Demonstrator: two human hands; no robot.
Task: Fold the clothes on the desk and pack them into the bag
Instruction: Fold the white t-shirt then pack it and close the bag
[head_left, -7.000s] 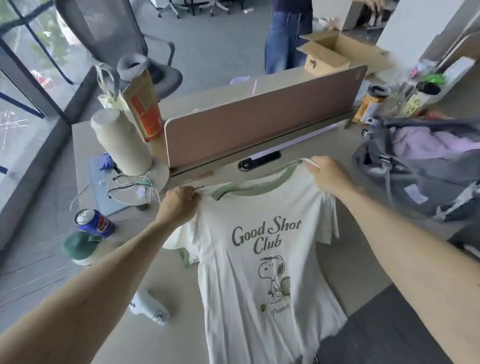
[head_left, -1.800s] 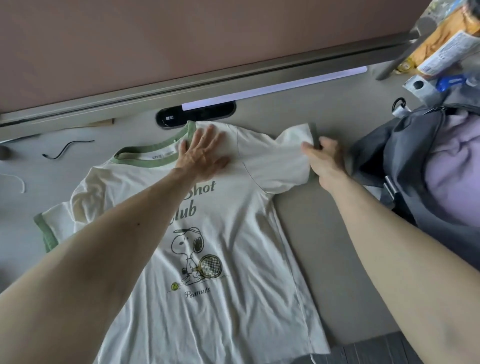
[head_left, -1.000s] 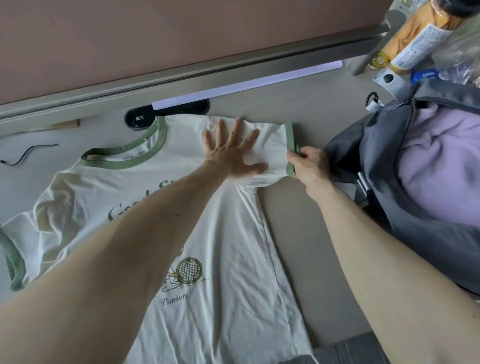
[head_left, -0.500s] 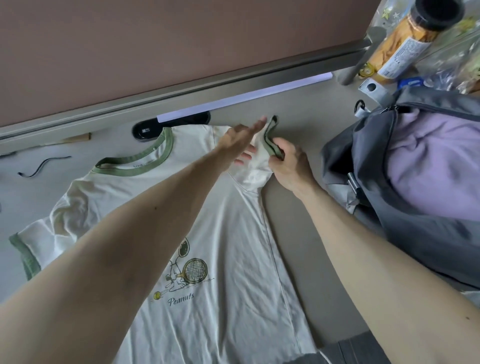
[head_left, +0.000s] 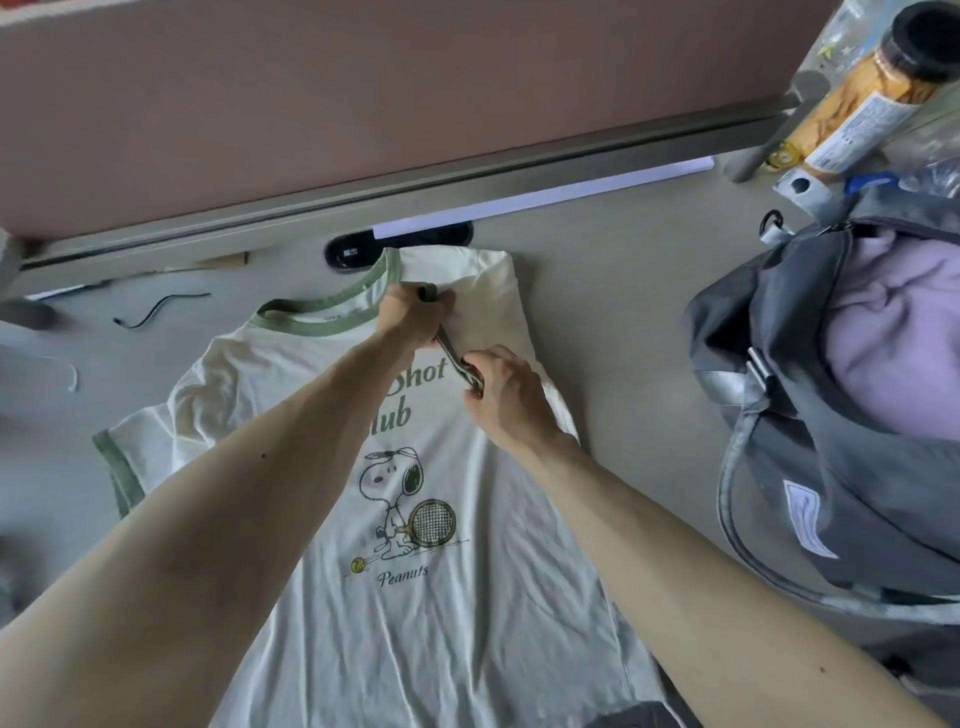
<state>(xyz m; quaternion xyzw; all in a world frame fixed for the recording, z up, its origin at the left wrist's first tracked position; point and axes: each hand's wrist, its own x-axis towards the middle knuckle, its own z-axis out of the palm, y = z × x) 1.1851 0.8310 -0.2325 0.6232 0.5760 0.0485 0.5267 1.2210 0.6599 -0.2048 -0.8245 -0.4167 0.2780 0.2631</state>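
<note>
A cream T-shirt (head_left: 457, 613) with green trim and a cartoon dog print lies face up on the desk (head_left: 613, 395). Its right sleeve (head_left: 493, 306) is folded inward over the chest. My left hand (head_left: 415, 317) pinches the upper end of the sleeve's green cuff beside the collar. My right hand (head_left: 498, 389) pinches the lower end of the same cuff over the printed words. The left sleeve (head_left: 135, 457) lies spread flat. A grey bag (head_left: 810, 467) stands open on the right with a lilac garment (head_left: 898, 338) inside.
A brown desk divider (head_left: 363, 104) with a metal rail runs along the back. A black cable port (head_left: 348, 252) sits just behind the collar. A snack canister (head_left: 852, 98) and plastic packets crowd the back right corner. A black wire (head_left: 156, 312) lies at left.
The right sleeve, spread flat a second ago, has been lifted by my right hand and folded inward onto the chest. My left hand went from pressing flat to pinching the cuff.
</note>
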